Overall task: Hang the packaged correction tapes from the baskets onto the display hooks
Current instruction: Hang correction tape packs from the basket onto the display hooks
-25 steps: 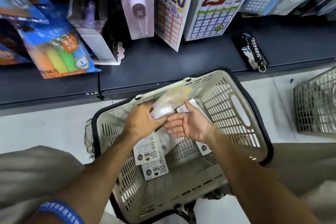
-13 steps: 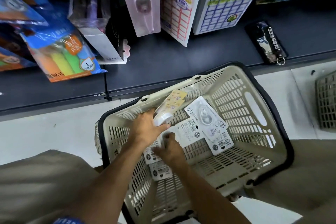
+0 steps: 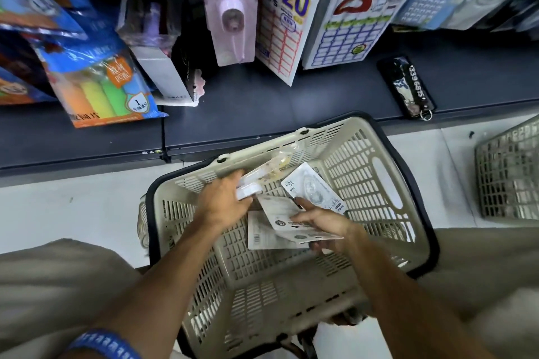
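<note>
Near basket [image 3: 376, 175]: beige plastic with slotted walls and a dark rim, standing on the pale floor between the person's knees, just below the dark shelf edge.
Basket contents: a few flat white correction tape packs; one pack [image 3: 313, 188] lies face up against the far right part, another white card [image 3: 262, 234] lies flat on the bottom under the hands.
Left hand [image 3: 223, 202]: inside the basket near its far wall, fingers curled round a small stack of packs [image 3: 256, 182], the top one clear-fronted with a yellowish card; the stack is blurred, so the count cannot be told.
Right hand [image 3: 323, 226]: also inside the basket, thumb on top and fingers beneath, pinching a white pack [image 3: 284, 217] that is lifted and tilted above the bottom card.
Second basket [image 3: 509, 172]: same beige slotted kind, on the floor at the right edge, well apart from the first; its contents cannot be made out.
Shelf [image 3: 262, 102]: dark base deck carrying a black keychain tag [image 3: 407, 87] with white digits.
Hanging goods: pink correction tape packs [image 3: 229, 6] on a hook above the shelf, white label sheets [image 3: 287, 23] marked 20 just beside them, a blue grid sheet pack [image 3: 348, 29] further right, and a blue bag [image 3: 102, 87] of coloured blocks at left.
Wrist: a blue band [image 3: 102, 344] on the left forearm.
</note>
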Tool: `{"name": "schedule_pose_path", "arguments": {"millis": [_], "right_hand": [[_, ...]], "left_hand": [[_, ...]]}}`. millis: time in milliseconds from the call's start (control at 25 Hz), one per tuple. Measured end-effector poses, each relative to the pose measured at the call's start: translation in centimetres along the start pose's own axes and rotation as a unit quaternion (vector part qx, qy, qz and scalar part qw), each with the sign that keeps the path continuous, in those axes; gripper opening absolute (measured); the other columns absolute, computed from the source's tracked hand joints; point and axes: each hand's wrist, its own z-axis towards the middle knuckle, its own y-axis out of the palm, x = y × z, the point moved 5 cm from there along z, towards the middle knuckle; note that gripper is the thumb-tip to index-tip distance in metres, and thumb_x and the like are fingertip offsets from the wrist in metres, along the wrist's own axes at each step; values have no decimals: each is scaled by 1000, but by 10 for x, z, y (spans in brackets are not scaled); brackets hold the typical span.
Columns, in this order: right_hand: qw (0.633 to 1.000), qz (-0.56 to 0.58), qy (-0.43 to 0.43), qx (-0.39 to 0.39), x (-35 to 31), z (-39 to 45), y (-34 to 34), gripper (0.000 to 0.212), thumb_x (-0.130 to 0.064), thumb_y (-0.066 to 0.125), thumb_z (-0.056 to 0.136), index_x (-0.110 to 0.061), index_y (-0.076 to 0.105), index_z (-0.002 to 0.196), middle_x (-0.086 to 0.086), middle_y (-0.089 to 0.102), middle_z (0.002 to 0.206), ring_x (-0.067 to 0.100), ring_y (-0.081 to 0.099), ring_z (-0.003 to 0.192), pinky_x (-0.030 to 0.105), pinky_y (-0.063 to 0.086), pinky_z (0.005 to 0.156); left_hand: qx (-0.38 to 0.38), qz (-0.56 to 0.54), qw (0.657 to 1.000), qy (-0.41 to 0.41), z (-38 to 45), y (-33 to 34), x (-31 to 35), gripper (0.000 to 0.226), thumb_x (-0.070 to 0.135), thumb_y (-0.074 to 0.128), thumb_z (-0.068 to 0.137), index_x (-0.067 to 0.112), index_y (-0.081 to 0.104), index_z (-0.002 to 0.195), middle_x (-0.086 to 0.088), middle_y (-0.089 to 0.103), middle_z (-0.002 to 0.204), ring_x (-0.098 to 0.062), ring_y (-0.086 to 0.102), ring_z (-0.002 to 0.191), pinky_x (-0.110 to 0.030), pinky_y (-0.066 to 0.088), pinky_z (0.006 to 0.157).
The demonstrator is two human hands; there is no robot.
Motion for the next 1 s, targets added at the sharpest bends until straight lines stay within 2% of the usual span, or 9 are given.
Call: {"name": "schedule_pose_path", "arguments": {"millis": [120, 240, 360, 480, 560, 640, 720, 800, 1000], "right_hand": [[995, 93, -13, -42, -21, -16, 1, 33, -25, 57, 97, -14, 70, 126, 16, 76, 106, 25, 71, 70, 28, 56, 50], [988, 140, -43, -56, -41, -27, 7, 62, -47, 36, 102, 0, 75, 110, 25, 76, 96, 40, 75, 92, 44, 61, 82], [964, 230, -102, -84, -59, -48, 8, 65, -54, 54, 92, 4, 69, 119, 27, 76, 97, 46, 73, 98, 55, 55, 94], [942, 258, -183, -109, -79, -77, 16, 70, -44, 73, 83, 3, 57, 133, 23, 77, 95, 42, 74, 95, 53, 60, 87], [948, 212, -228, -70, -92, -96, 24, 64, -39, 89, 69, -5, 67, 119, 18, 78, 88, 36, 77, 85, 46, 62, 80], [953, 142, -265, 30, -104, -119, 29, 65, -45, 95, 56, -12, 72, 108, 9, 74, 73, 27, 73, 65, 38, 62, 67], [930, 89, -324, 150, -116, -146, 26, 66, -52, 91, 56, -16, 70, 108, 0, 69, 62, 14, 65, 50, 26, 55, 51], [888, 80, -388, 232, -128, -173, 19, 55, -54, 85, 59, -19, 75, 100, -1, 75, 75, 10, 70, 60, 22, 54, 54], [826, 201, -513, 121, -173, -233, 23, 68, -30, 85, 63, -8, 65, 125, 18, 75, 110, 27, 75, 86, 38, 62, 67]], "left_hand": [[-65, -97, 993, 3, -1, 6, -1, 62, 36, 81, 84, 22, 57, 139, 9, 71, 113, -4, 61, 72, -25, 50, 62], [-156, -265, 951, -26, -2, 8, 8, 48, 4, 85, 75, 18, 69, 119, 16, 75, 87, 7, 69, 68, -18, 57, 60], [-111, -396, 908, -75, -2, -3, 17, 45, -7, 77, 74, 18, 70, 110, 7, 80, 88, -11, 75, 86, -36, 63, 79], [-69, -524, 844, -94, -3, -24, 35, 35, -3, 78, 80, 9, 71, 112, -13, 77, 98, -34, 70, 95, -61, 52, 97], [-55, -547, 832, -69, -6, -42, 53, 24, 6, 82, 80, 14, 74, 101, -9, 80, 92, -28, 73, 87, -55, 59, 88], [-49, -549, 834, -19, -14, -67, 74, 24, 4, 87, 74, 20, 76, 88, -2, 81, 87, -14, 76, 75, -32, 62, 66], [-31, -539, 841, 32, -22, -93, 93, 27, -1, 90, 67, 20, 77, 78, 3, 80, 81, -5, 74, 68, -18, 55, 55], [6, -535, 842, 65, -32, -122, 108, 27, 0, 90, 66, 23, 78, 76, 7, 80, 77, -2, 73, 66, -15, 53, 53], [81, -511, 836, 185, -66, -205, 161, 41, 19, 91, 62, 52, 75, 82, 18, 78, 77, 4, 72, 68, -12, 52, 54]]}}
